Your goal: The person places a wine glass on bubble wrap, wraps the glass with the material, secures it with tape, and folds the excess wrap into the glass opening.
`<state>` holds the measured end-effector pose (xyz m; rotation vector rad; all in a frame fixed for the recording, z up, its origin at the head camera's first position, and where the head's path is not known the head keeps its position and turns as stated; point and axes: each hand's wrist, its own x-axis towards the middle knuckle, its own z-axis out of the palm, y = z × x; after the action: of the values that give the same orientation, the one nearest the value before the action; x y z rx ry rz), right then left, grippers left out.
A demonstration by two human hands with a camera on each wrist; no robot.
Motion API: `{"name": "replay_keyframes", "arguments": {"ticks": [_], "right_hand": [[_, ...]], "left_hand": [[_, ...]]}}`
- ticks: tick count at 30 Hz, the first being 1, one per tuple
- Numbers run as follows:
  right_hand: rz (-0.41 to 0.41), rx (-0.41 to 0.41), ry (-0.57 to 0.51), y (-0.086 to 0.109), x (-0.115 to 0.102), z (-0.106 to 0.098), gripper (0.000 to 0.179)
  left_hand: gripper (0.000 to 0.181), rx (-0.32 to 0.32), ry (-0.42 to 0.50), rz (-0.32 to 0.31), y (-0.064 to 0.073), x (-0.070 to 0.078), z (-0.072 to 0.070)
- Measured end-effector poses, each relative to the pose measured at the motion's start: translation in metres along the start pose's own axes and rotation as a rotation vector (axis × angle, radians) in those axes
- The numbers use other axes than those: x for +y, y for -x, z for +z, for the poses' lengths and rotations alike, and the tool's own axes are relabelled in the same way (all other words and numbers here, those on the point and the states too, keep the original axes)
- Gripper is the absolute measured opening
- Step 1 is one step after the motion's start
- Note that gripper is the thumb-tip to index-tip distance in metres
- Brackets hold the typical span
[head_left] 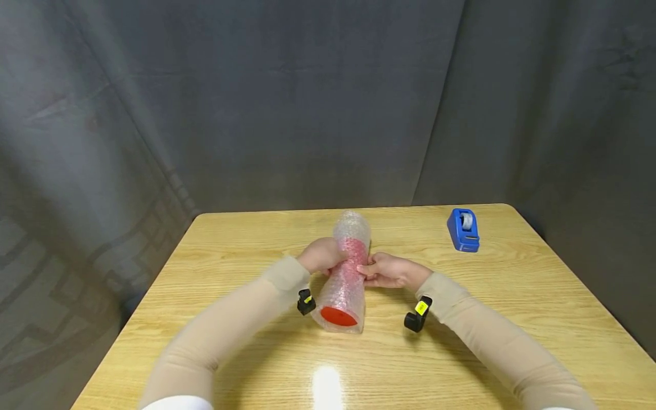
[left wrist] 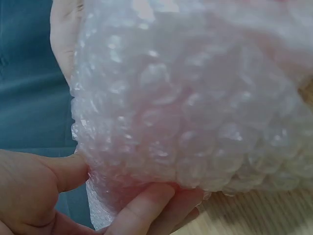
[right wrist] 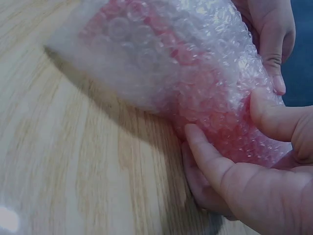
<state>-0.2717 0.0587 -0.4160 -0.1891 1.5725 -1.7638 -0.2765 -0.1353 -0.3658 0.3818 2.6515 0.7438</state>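
A bundle of bubble wrap (head_left: 351, 290) lies lengthwise on the table, wrapped around a red object whose round red end (head_left: 338, 316) shows at the near side. The bundle is narrower at its middle and flares towards me. My left hand (head_left: 322, 254) grips its left side at the middle, the thumb over the top. From the right, my right hand (head_left: 392, 270) holds the same stretch between thumb and fingers. Close up in the right wrist view, the right thumb (right wrist: 276, 117) presses the clear bubbles (right wrist: 210, 93). The bundle's underside is hidden.
A blue tape dispenser (head_left: 463, 230) with a roll of clear tape stands at the back right of the wooden table (head_left: 230, 250). Grey curtains (head_left: 287, 102) hang behind and along both sides. Each wrist carries a small black camera.
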Motion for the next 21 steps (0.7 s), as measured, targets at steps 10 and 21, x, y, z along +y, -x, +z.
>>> {"name": "replay_keyframes", "arguments": {"ticks": [10, 21], "right_hand": [[0.071, 0.111, 0.196, 0.002, -0.007, -0.001, 0.011], [0.027, 0.213, 0.05, 0.005, -0.01, 0.006, 0.062]], "left_hand": [[0.036, 0.018, -0.128, -0.059, -0.002, 0.012, 0.004], [0.036, 0.013, -0.134, -0.062, -0.003, 0.011, 0.005]]}}
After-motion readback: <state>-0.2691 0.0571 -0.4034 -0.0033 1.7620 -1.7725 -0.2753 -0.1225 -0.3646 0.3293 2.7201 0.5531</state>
